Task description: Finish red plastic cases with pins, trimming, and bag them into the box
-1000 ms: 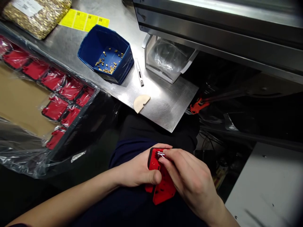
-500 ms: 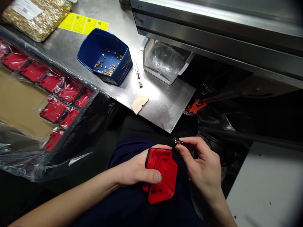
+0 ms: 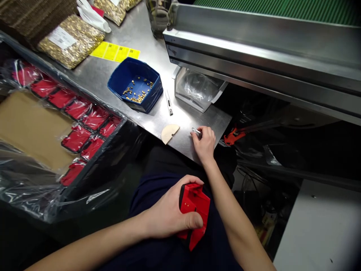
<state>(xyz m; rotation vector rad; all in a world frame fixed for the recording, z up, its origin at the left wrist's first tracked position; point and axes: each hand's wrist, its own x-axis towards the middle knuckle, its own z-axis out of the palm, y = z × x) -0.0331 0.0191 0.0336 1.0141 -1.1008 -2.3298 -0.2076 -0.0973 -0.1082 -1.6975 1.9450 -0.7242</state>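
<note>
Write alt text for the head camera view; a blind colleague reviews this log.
The left hand grips a red plastic part over the lap while the right hand rests thin metal tweezers on the steel table. On it sits a blue bin of small brass pieces.

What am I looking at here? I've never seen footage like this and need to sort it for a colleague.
This is one view from a camera worn on a person's head, looking down at their own two bare hands and lap. The left hand grips a red moulded plastic part over the lap. The right hand reaches to the steel worktable, its fingers at a small silvery tool like tweezers. On the table lie a blue square bin of small brass pieces, a tan half-round disc and a clear-bagged white bin. At left, a plastic-lined crate holds more red parts.
</note>
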